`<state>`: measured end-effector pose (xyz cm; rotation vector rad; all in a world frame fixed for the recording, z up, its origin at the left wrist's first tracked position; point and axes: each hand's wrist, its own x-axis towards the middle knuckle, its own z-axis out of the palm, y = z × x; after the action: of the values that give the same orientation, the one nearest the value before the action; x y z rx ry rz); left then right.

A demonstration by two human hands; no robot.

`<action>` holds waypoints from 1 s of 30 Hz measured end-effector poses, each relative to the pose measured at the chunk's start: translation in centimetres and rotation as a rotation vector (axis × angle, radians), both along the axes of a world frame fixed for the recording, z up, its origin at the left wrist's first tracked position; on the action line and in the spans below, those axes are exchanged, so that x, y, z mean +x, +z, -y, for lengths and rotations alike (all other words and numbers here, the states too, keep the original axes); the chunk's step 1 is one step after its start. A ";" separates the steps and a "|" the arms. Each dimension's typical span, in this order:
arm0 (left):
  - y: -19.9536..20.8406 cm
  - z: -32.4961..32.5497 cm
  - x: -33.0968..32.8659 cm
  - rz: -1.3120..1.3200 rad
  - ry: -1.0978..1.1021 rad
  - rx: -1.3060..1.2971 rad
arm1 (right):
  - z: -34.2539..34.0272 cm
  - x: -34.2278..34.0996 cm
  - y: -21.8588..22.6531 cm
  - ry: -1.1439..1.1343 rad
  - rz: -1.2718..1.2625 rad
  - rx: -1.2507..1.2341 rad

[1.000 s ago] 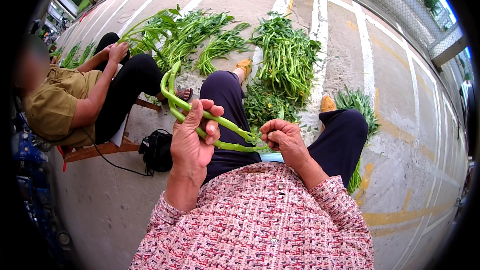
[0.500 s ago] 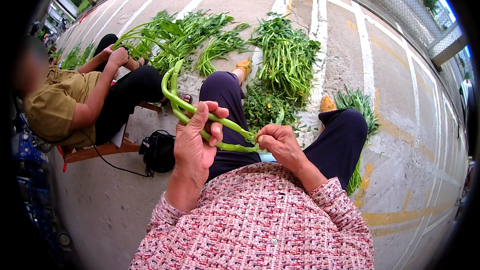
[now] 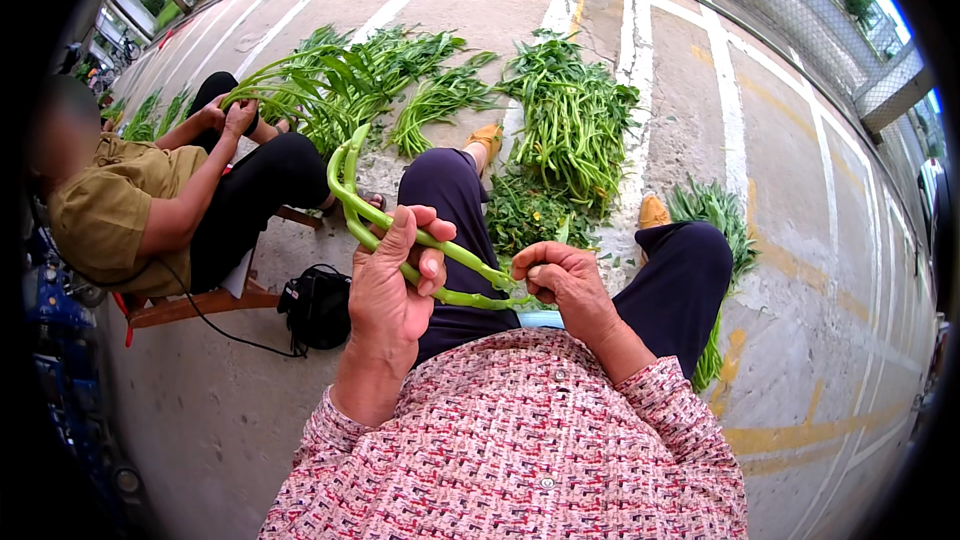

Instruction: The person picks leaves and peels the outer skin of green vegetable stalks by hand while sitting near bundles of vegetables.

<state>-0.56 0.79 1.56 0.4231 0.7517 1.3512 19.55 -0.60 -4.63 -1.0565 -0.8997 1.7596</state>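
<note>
Two thick green water spinach stems [image 3: 470, 261] lie across my left hand [image 3: 385, 285], which is closed around them. Their upper parts bend into a loop above my thumb, and the torn ends point right. Just beyond those ends is my right hand [image 3: 572, 290], with thumb and forefinger pinched together. A small gap parts it from the stems, and whatever may be in the pinch is too small to make out. Between my feet lies a pile of long leafy water spinach [image 3: 575, 125], with loose leaves [image 3: 535, 215] on its near side.
At my left a person sits on a wooden stool [image 3: 205, 304], holding long green stalks. A black bag [image 3: 315, 306] stands beside the stool. More greens [image 3: 370, 80] lie ahead to the left, and another bunch [image 3: 712, 218] beside my right foot. Farther off runs a wire fence [image 3: 800, 40].
My right hand has drawn slightly away from the stem ends, leaving a gap. My left hand keeps its hold on the stems. The other person's hands have moved a little to the left.
</note>
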 end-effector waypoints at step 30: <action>-0.3 0.2 0.8 -0.060 0.017 0.039 | 0.2 -0.4 1.0 0.135 0.107 0.123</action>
<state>0.26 0.62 1.28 0.4906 0.7811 1.3760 19.11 -0.79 -3.62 -1.0382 -1.1546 1.7461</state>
